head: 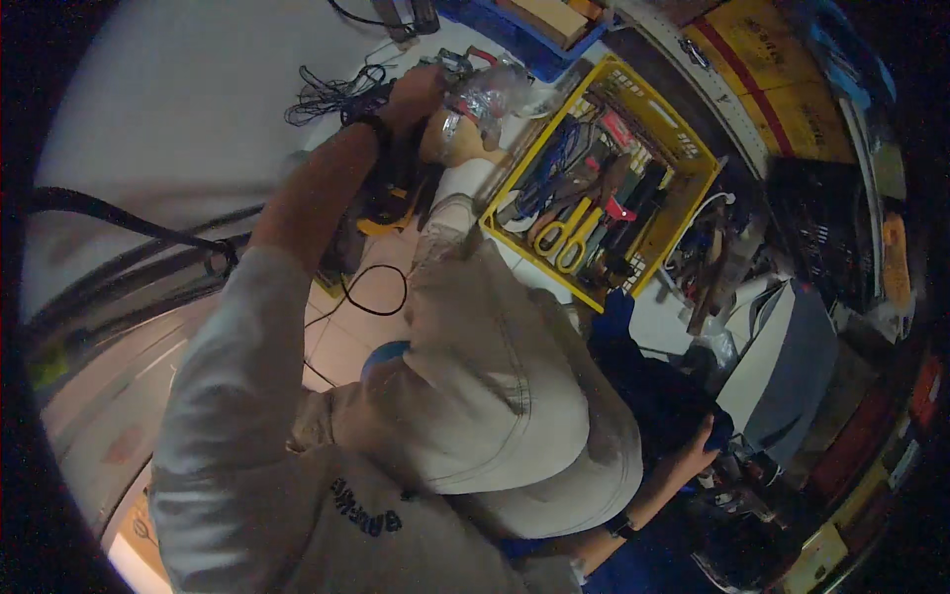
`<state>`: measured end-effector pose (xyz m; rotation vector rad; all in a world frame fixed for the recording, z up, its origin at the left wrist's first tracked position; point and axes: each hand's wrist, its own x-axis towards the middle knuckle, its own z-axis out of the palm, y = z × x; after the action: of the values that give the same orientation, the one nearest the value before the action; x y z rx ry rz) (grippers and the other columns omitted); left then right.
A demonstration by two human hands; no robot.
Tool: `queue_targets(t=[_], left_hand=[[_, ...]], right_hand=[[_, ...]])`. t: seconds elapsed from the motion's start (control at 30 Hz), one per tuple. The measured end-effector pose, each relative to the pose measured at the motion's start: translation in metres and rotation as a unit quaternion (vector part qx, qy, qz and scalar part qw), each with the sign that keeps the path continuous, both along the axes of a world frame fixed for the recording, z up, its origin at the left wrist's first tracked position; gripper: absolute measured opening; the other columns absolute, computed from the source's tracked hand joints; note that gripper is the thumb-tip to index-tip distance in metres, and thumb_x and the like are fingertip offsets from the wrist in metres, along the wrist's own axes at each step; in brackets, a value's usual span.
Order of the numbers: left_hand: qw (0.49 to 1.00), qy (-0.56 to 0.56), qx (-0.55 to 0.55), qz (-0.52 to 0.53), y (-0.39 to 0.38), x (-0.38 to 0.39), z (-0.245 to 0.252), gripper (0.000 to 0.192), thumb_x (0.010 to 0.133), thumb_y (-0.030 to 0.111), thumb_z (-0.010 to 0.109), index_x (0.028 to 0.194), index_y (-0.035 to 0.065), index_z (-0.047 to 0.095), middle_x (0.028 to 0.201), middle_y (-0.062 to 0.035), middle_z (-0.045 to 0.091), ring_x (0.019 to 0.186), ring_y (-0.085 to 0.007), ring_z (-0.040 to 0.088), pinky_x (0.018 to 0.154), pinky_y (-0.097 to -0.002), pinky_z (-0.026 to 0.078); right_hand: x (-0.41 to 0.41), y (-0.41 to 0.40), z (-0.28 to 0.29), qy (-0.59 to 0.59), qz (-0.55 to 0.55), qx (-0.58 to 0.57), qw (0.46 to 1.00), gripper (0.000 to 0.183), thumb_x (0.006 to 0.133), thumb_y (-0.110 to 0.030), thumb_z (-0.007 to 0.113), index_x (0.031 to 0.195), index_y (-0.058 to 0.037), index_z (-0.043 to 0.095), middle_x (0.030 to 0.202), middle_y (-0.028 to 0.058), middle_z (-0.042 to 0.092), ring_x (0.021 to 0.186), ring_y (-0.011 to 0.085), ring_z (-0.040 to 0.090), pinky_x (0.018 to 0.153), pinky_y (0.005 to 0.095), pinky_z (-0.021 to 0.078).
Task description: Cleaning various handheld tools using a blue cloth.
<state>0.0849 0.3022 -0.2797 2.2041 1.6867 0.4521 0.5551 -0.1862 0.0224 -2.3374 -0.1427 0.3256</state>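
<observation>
At the top, my left hand (417,87) reaches into clutter beside a tangle of thin dark cables (326,96) and a clear plastic bag (493,93); its fingers are hidden and whether it grips anything is unclear. A foot with a strap (460,137) is just below the bag. At the lower right, my right hand (698,449) lies against dark blue cloth (646,379), its fingertips hard to make out. Between the hands sits a yellow plastic crate (512,174), holding yellow-handled scissors (571,237), a red-and-black item, cables and other tools.
A blue plastic bin (545,67) stands behind the crate. Mixed tools and metal pieces (712,275) lie to its right, near yellow cardboard boxes (779,74). Thick black cables (133,223) run along the left. A thin black cord (404,286) loops over the tiled floor.
</observation>
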Motion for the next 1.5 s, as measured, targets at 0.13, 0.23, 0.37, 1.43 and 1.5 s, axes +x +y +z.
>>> queue_targets(t=[0.13, 0.23, 0.37, 1.43, 1.5], left_hand=[[0.991, 0.122, 0.049, -0.022, 0.005, 0.010, 0.001, 0.018, 0.079, 0.023, 0.058, 0.090, 0.0116, 0.066, 0.084, -0.0149, 0.065, 0.082, -0.0355, 0.064, 0.071, -0.0491, 0.051], [0.981, 0.183, 0.049, -0.052, 0.005, 0.012, 0.019, 0.016, 0.078, 0.022, 0.058, 0.087, 0.0137, 0.067, 0.081, -0.0140, 0.065, 0.082, -0.0339, 0.065, 0.071, -0.0472, 0.051], [0.990, 0.112, -0.036, -0.075, 0.002, 0.012, 0.057, 0.019, 0.083, 0.027, 0.059, 0.089, 0.0117, 0.068, 0.082, -0.0116, 0.066, 0.081, -0.0291, 0.065, 0.071, -0.0415, 0.051], [0.697, 0.053, 0.296, -0.651, -0.118, 0.282, 0.124, 0.020, 0.072, 0.017, 0.056, 0.091, 0.0122, 0.060, 0.091, -0.0005, 0.057, 0.092, -0.0168, 0.055, 0.074, -0.0311, 0.043], [0.738, 0.023, 0.317, -0.596, -0.111, 0.268, 0.099, 0.030, 0.076, 0.020, 0.057, 0.106, 0.0129, 0.058, 0.102, -0.0014, 0.057, 0.099, -0.0170, 0.055, 0.077, -0.0318, 0.044]], right_hand=[[-0.015, 0.019, 0.015, 0.026, 0.013, 0.036, 0.999, 0.056, 0.086, -0.034, 0.067, 0.124, 0.0039, 0.050, 0.118, 0.0122, 0.057, 0.106, 0.0222, 0.055, 0.094, 0.0360, 0.0432], [-0.023, 0.028, 0.019, 0.032, 0.004, 0.046, 0.998, 0.055, 0.086, -0.034, 0.067, 0.123, 0.0035, 0.051, 0.117, 0.0116, 0.057, 0.105, 0.0220, 0.055, 0.094, 0.0358, 0.0427], [-0.017, 0.022, 0.019, 0.006, 0.021, 0.013, 1.000, 0.056, 0.086, -0.033, 0.068, 0.125, 0.0041, 0.050, 0.119, 0.0127, 0.056, 0.106, 0.0226, 0.055, 0.094, 0.0358, 0.0434], [-0.012, -0.037, 0.021, 0.043, 0.006, 0.127, 0.991, 0.067, 0.087, -0.031, 0.067, 0.132, 0.0085, 0.038, 0.127, 0.0182, 0.050, 0.113, 0.0258, 0.053, 0.096, 0.0367, 0.0432], [-0.013, -0.032, 0.020, 0.055, -0.002, 0.150, 0.987, 0.065, 0.087, -0.031, 0.067, 0.131, 0.0084, 0.039, 0.127, 0.0177, 0.051, 0.112, 0.0252, 0.053, 0.096, 0.0362, 0.0436]])
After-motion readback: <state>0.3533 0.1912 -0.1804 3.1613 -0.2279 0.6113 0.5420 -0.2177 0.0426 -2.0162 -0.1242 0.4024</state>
